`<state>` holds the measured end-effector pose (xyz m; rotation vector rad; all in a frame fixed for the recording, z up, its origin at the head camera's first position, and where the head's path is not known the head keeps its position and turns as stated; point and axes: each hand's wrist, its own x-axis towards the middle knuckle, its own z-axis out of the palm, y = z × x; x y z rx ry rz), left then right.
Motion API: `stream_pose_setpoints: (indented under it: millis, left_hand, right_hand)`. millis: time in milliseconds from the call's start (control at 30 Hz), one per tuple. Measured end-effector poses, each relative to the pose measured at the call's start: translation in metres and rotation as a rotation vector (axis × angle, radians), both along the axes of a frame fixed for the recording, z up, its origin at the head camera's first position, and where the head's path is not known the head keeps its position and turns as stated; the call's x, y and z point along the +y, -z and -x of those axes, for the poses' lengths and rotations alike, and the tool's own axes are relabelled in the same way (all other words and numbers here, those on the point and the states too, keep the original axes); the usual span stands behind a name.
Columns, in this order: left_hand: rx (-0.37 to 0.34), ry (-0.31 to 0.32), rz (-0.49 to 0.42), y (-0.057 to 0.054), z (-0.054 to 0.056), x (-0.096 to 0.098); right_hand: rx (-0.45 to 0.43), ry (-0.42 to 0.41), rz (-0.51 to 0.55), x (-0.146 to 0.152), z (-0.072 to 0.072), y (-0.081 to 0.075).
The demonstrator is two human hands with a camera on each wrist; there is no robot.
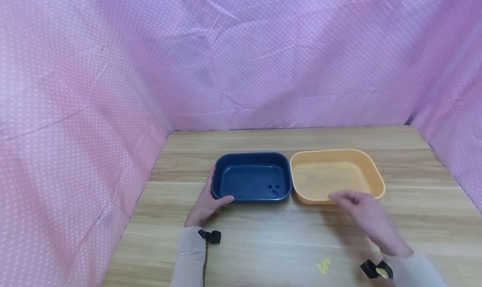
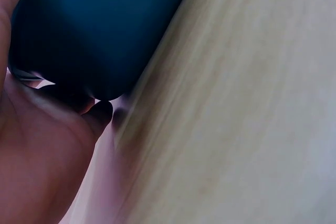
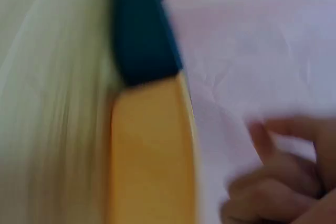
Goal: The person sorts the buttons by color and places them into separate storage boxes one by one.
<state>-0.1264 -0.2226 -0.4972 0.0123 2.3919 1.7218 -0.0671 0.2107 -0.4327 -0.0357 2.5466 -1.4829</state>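
Observation:
My left hand (image 1: 206, 203) holds the left end of a dark blue tray (image 1: 250, 200), its thumb along the front wall and the other fingers round the side. In the left wrist view the tray's corner (image 2: 100, 40) sits against that hand. Several small dark blue pieces (image 1: 274, 191) lie inside at its right. Over the front rim of a yellow-orange tray (image 1: 335, 165) is my blurred right hand (image 1: 363, 213), thumb and index finger brought together. A small yellow ring (image 1: 326, 196) shows right at those fingertips; I cannot tell whether they pinch it.
Several yellow rings (image 1: 323, 266) lie in a loose cluster on the wooden table (image 1: 263, 245), near its front. Both trays stand side by side, ends nearly touching. Pink dotted cloth (image 1: 241, 69) hangs behind the table and at both sides.

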Motion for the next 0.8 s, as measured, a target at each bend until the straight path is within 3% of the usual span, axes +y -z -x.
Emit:
stream_pose_setpoints:
  millis: [67, 100, 200, 267, 400, 600, 800]
  left_hand:
    - [-0.013, 0.006, 0.006, -0.003, 0.0, 0.0]
    - [-0.018, 0.009, 0.014, -0.006, -0.001, 0.001]
    - [-0.024, 0.017, 0.026, -0.016, -0.004, 0.003]
    - [-0.02, 0.02, 0.032, -0.023, -0.007, 0.005]
    - [-0.007, 0.031, 0.029, -0.03, -0.01, 0.006]
    - [-0.016, 0.034, 0.018, -0.03, -0.011, 0.006]
    - [-0.011, 0.022, 0.036, -0.013, -0.004, 0.002]
  right_hand:
    - [0.069, -0.145, -0.269, -0.013, -0.018, 0.002]
    - [0.097, -0.224, -0.355, -0.02, -0.028, 0.005]
    - [0.074, -0.413, -0.517, -0.035, -0.052, 0.014]
    - [0.071, -0.472, -0.567, -0.04, -0.06, 0.022]
    - [0.111, -0.487, -0.59, -0.04, -0.064, 0.032]
    - [0.131, -0.504, -0.602, -0.04, -0.064, 0.036]
    - [0.198, -0.498, -0.72, -0.05, -0.071, 0.035]
